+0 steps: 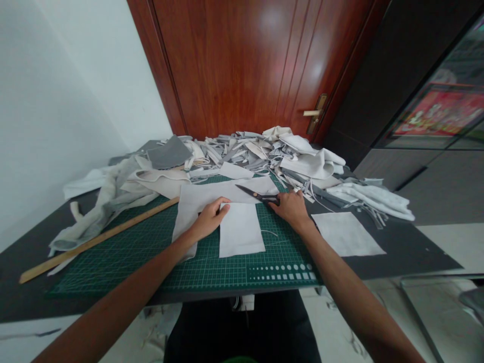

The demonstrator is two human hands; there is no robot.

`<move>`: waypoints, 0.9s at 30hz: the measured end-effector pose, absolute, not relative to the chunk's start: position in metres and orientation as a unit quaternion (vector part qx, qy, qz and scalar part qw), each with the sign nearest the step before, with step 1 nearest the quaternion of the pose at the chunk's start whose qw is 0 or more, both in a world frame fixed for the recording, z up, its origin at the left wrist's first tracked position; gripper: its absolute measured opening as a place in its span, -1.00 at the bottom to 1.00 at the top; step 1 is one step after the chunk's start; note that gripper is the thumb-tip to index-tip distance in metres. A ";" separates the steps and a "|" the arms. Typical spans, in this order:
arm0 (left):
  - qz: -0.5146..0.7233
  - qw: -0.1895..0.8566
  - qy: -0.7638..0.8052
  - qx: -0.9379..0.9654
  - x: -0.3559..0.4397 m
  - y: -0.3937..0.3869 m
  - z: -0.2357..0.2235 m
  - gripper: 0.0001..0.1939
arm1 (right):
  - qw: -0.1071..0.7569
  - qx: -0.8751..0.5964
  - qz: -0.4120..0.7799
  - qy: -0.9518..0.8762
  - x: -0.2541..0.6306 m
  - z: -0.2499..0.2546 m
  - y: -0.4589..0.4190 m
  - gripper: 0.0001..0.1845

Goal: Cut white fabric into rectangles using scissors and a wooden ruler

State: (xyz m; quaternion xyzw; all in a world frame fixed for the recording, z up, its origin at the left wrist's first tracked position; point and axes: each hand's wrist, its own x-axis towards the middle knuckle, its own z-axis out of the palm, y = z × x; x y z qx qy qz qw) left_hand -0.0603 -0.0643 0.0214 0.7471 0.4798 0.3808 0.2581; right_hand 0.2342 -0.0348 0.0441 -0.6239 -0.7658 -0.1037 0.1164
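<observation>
Dark tabletop heaped with fabric scraps, left fingers flat on white cloth, right fingers closed around scissors.

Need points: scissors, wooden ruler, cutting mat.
Scissors [250, 192], head view, on the blades.
Wooden ruler [99, 238], head view, on its middle.
Cutting mat [212, 275], head view, on a bare green area near the front edge.
</observation>
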 end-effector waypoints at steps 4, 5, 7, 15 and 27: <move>0.434 0.219 0.470 0.737 -0.058 -0.066 0.019 -0.62 | 0.107 -0.600 -0.125 -0.783 0.238 0.047 -0.037 -0.74; 0.450 0.203 0.469 0.733 -0.057 -0.067 0.019 -0.61 | 0.102 -0.601 -0.127 -0.783 0.238 0.047 -0.038 -0.75; 0.466 0.160 0.469 0.733 -0.056 -0.070 0.022 -0.59 | 0.086 -0.605 -0.125 -0.781 0.238 0.048 -0.038 -0.78; 0.502 0.172 0.429 0.731 -0.050 -0.077 0.050 -0.76 | 0.132 -0.584 -0.052 -0.799 0.229 0.081 -0.038 -0.66; 0.661 0.564 0.349 0.350 0.025 0.008 0.099 -0.77 | 0.527 -0.325 0.197 -0.760 0.116 0.070 -0.023 -0.85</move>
